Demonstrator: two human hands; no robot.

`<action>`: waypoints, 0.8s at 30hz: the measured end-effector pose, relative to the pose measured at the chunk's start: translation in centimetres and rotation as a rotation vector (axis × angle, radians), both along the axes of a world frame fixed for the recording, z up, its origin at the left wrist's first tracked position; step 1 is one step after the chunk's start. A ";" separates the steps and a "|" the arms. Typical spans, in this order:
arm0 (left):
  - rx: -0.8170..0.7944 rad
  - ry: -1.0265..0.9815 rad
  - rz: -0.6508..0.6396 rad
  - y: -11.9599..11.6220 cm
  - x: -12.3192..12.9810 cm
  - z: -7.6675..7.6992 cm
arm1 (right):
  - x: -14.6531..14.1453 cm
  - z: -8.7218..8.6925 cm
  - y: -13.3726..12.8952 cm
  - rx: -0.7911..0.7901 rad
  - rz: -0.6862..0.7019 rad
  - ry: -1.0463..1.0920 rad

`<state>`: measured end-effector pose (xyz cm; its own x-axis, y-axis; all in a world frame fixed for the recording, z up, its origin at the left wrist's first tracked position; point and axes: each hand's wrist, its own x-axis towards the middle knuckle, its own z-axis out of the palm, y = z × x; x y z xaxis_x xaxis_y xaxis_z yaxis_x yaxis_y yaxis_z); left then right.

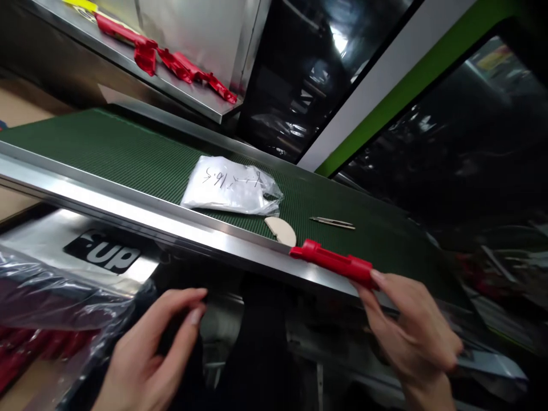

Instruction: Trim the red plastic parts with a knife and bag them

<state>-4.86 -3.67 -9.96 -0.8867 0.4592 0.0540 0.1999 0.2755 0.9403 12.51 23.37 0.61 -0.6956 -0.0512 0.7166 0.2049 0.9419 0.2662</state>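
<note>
My right hand (409, 319) grips one end of a long red plastic part (331, 260) between thumb and fingers. The part is tube-like, with raised collars and a narrow tab at its far end, and it is held over the metal edge of the green conveyor belt (128, 154). My left hand (156, 342) is loosely curled below the belt's edge, with a gap between thumb and fingers and nothing visible in it. Near the red part's tab lies a pale half-round piece (281, 230) on the belt. Tweezers (333, 222) rest a little farther back.
A white plastic bag (231, 185) with handwriting lies on the belt. More red plastic parts (188, 68) sit on a metal shelf (107, 48) at the back left. Clear plastic film (64, 291) covers red items at lower left. A dark-windowed machine with a green frame (385, 108) stands behind.
</note>
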 end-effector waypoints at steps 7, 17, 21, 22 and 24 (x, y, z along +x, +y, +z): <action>0.282 -0.225 -0.184 3.5 2.9 3.9 | 0.4 -1.3 -5.4 -0.411 0.142 -0.025; 0.255 -0.368 -0.016 1.2 3.3 4.2 | -1.5 -2.8 -7.1 -1.100 0.125 0.006; 0.257 -0.381 0.004 1.0 3.1 4.0 | -2.4 -2.8 -7.4 -1.358 0.098 -0.002; 0.261 -0.381 0.008 0.9 3.1 3.9 | -2.5 -2.9 -7.3 -1.408 0.106 -0.009; 0.263 -0.389 0.004 0.7 2.9 3.8 | -2.6 -3.1 -7.1 -1.518 0.113 -0.037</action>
